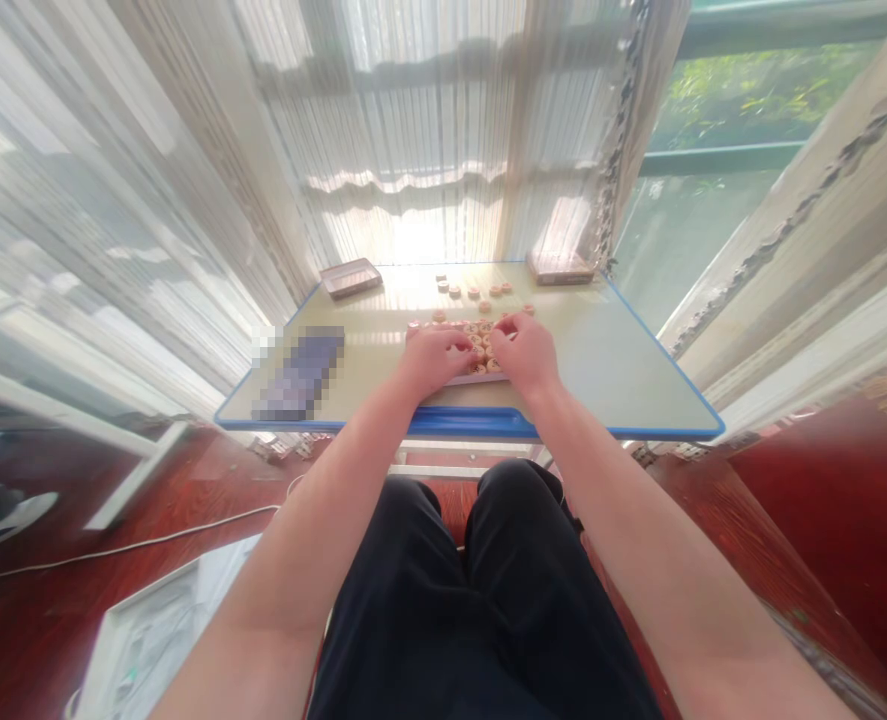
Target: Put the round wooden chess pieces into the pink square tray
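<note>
Left hand (437, 360): fingers curled; right hand (527, 350): fingertips bunched—grips unclear. Bumping could scatter pieces (493, 366) near surface's (623, 375) front edge.

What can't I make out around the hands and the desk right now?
In the head view:
Round pieces: markings too small and blurred to read.
Tray: front left part hidden by the left hand.
Right hand: its fingers hide whether it grips a piece.
Dark object on the desk: details lost to pixelation.
</note>
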`<action>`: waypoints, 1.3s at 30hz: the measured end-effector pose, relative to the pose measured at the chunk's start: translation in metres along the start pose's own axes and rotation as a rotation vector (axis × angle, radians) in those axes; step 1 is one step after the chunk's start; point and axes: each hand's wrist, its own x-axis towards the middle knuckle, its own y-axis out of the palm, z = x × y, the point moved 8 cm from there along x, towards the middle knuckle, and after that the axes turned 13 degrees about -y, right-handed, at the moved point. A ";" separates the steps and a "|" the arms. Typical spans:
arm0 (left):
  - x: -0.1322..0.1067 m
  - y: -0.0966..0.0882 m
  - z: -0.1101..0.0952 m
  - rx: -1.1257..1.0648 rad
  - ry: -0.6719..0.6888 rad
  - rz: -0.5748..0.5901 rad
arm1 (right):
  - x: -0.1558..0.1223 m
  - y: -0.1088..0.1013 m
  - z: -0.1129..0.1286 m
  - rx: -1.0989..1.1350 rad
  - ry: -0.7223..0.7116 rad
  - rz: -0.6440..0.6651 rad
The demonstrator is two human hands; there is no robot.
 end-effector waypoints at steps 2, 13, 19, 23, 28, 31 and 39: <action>0.001 0.000 -0.001 -0.011 0.008 0.003 | 0.000 0.000 0.000 -0.001 0.001 -0.002; -0.001 -0.002 -0.001 -0.041 0.003 0.007 | 0.001 0.001 0.000 -0.015 0.011 0.018; 0.000 -0.001 0.004 0.030 -0.054 -0.001 | 0.003 0.010 0.004 -0.091 -0.110 0.066; 0.000 0.002 0.005 0.047 -0.052 0.016 | 0.002 0.020 0.003 -0.150 -0.129 0.161; 0.002 0.004 0.004 0.050 -0.035 0.032 | 0.002 0.022 0.002 -0.172 -0.126 0.186; 0.002 0.004 0.004 0.059 -0.040 0.041 | 0.002 0.022 0.002 -0.178 -0.136 0.183; 0.001 0.004 0.007 0.057 -0.071 0.041 | 0.004 0.024 0.000 -0.157 -0.138 0.181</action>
